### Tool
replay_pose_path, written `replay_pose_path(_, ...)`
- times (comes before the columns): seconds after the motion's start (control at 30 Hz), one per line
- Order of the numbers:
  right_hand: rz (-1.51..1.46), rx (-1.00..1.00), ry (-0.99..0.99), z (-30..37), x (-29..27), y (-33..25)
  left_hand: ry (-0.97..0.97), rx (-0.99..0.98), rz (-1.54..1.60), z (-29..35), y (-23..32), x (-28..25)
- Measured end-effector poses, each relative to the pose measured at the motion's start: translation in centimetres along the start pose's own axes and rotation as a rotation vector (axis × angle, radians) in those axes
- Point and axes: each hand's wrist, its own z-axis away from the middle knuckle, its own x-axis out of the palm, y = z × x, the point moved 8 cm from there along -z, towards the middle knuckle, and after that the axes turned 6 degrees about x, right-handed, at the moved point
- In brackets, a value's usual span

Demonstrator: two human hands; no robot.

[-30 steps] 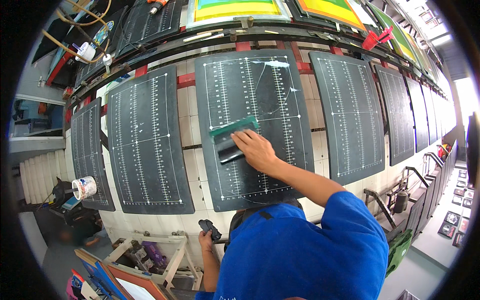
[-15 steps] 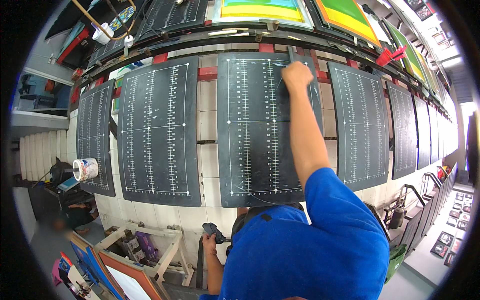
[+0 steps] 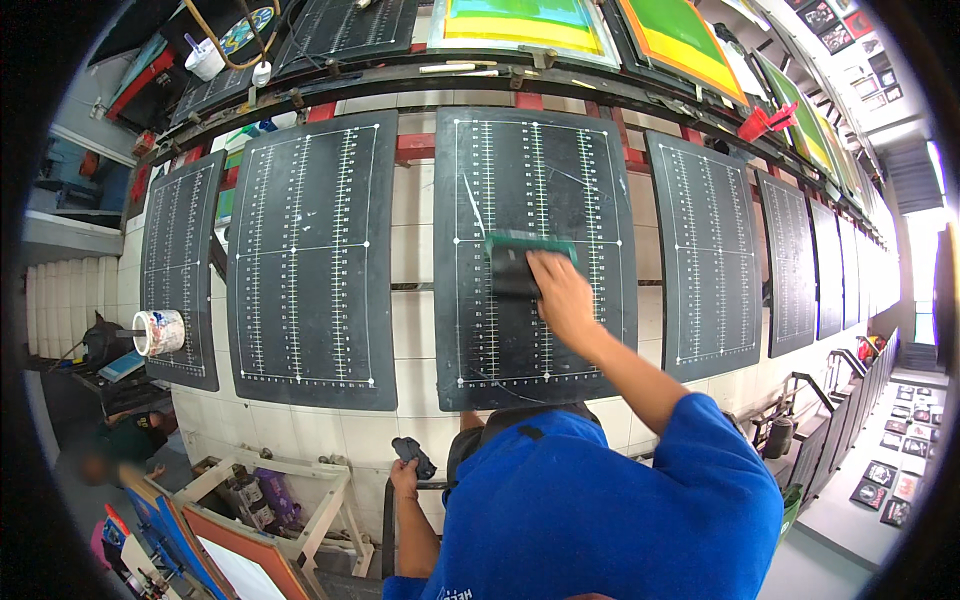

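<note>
My right hand [image 3: 562,295] grips a dark squeegee [image 3: 513,272] with a green edge along its far side. Its blade lies over the middle of a black printing board [image 3: 540,345] marked with white rulers and a border line. Thin pale streaks show on the board's surface. Low at my left side, beside the board's near edge, my left hand [image 3: 404,474] is closed around a crumpled dark grey cloth [image 3: 415,456].
Similar ruled boards stand left [image 3: 315,310] and right [image 3: 708,310]. A paint-stained white bucket [image 3: 159,333] sits on the far-left board. Beyond runs a dark rail [image 3: 380,83] with framed screens [image 3: 520,22] and a red clamp [image 3: 768,122]. Another person [image 3: 135,440] is at lower left.
My right hand has come from the board's far right corner back toward its middle, bringing the squeegee. My left hand still holds the cloth and has shifted slightly.
</note>
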Motion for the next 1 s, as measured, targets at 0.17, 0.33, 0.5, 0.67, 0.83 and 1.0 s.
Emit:
replay_pose_path(0.17,0.026,-0.106,-0.056,4.3,1.2,-1.5,-0.057,0.023,0.021,-0.9,3.1,2.4)
replay_pose_path(0.33,0.005,-0.068,0.282,-13.9,2.2,0.8,-0.043,0.055,0.078,-1.2,3.1,1.4)
replay_pose_path(0.5,0.114,0.019,0.162,-20.0,2.3,1.1,-0.015,0.051,-0.056,-0.6,3.0,-0.2)
replay_pose_path(0.67,-0.025,-0.138,0.038,-3.4,2.2,-1.8,0.04,-0.069,0.015,0.0,-1.2,0.0)
replay_pose_path(0.83,0.1,0.366,0.172,2.0,-3.3,9.8,-0.023,-0.031,-0.063,-0.1,-0.2,1.8)
replay_pose_path(1.0,0.085,0.22,-0.018,7.6,-2.6,5.2,-0.039,0.007,0.026,-0.8,0.2,3.0)
